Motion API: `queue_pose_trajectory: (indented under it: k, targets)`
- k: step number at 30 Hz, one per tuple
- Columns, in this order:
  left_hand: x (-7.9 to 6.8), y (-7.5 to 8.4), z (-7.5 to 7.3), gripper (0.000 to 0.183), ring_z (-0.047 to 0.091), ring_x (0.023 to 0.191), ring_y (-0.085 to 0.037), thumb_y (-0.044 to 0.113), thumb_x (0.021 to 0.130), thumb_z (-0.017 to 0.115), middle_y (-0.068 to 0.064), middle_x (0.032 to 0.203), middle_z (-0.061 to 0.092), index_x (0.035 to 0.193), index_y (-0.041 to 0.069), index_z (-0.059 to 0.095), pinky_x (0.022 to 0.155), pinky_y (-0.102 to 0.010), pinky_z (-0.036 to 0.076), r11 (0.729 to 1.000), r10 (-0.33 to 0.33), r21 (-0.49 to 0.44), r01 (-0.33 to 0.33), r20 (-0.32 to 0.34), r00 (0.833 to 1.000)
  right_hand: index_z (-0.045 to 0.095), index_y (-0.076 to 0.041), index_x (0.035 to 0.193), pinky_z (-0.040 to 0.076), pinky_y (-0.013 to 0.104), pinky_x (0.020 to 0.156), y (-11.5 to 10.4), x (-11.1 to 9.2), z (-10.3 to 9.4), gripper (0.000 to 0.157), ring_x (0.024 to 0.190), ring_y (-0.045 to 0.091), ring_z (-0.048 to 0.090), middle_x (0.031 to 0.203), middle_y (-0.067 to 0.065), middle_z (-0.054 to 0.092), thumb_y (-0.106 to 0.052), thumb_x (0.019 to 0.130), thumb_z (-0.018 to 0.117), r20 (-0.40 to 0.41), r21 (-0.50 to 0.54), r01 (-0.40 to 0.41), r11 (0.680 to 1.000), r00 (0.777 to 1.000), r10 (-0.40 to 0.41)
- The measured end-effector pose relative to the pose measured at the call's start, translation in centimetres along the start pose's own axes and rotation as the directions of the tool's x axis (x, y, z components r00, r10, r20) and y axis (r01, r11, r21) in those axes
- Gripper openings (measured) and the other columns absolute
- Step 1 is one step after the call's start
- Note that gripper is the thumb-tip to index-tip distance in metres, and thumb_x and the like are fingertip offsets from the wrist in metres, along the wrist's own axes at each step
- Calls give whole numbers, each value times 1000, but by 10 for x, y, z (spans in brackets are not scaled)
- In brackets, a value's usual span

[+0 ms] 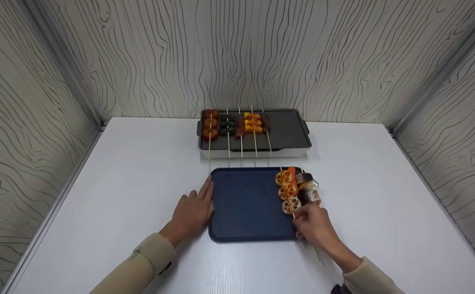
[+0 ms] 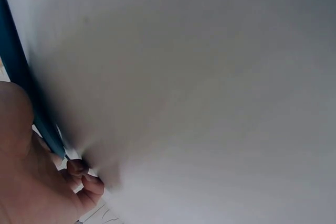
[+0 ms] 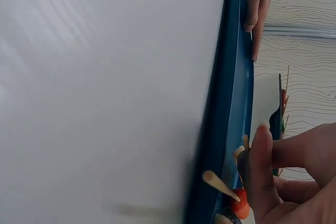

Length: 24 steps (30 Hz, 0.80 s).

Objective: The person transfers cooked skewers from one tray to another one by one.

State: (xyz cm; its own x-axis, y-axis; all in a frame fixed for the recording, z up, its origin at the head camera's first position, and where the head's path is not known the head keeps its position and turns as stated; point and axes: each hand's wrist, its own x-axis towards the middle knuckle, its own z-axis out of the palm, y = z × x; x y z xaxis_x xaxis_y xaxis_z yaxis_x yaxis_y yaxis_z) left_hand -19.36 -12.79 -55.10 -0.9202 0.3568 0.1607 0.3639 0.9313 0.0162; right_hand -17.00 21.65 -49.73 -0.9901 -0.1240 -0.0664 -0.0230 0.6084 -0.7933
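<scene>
My right hand [image 1: 314, 224] pinches the stick of a lotus root skewer [image 1: 287, 190] at the right side of a blue tray [image 1: 245, 204]. Three round slices are threaded on that stick. Just right of it lie an orange-red skewer [image 1: 292, 175] and a skewer of dark, silvery pieces [image 1: 310, 192] on or over the tray's right edge. In the right wrist view, thumb and fingers [image 3: 261, 166] close together near a stick end [image 3: 219, 184]. My left hand [image 1: 192, 212] rests against the tray's left edge, index finger extended along it.
Behind the tray stands a dark grill plate [image 1: 286, 128] on a white base. Several skewers lie side by side on its left part, including tomato-like slices [image 1: 210, 123] and yellow pieces [image 1: 253, 122]. White table [image 1: 139, 163] surrounds everything, with wood-patterned walls beyond.
</scene>
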Motion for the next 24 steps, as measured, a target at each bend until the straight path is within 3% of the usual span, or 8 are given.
queue_pose_trajectory:
  k: [11, 24]
  targets:
    - [-1, 3, -9, 56, 61, 92, -30, 28, 105, 47, -13, 163, 36, 153, -1, 44, 62, -39, 46, 1000, 7, 0, -7, -20, 1000, 70, 4, 85, 53, 30, 48, 0, -2, 8, 9, 51, 19, 65, 67, 8, 65, 10, 88, 64, 26, 11, -42, 999, 999, 42]
    - [-1, 3, -10, 57, 58, 94, -30, 27, 105, 43, -11, 165, 34, 155, 1, 41, 67, -39, 45, 999, -22, -49, 23, 21, 1000, 70, 3, 85, 55, 32, 50, -2, -1, 11, 11, 54, 19, 67, 75, 11, 68, 8, 90, 62, 76, 68, -92, 993, 993, 87]
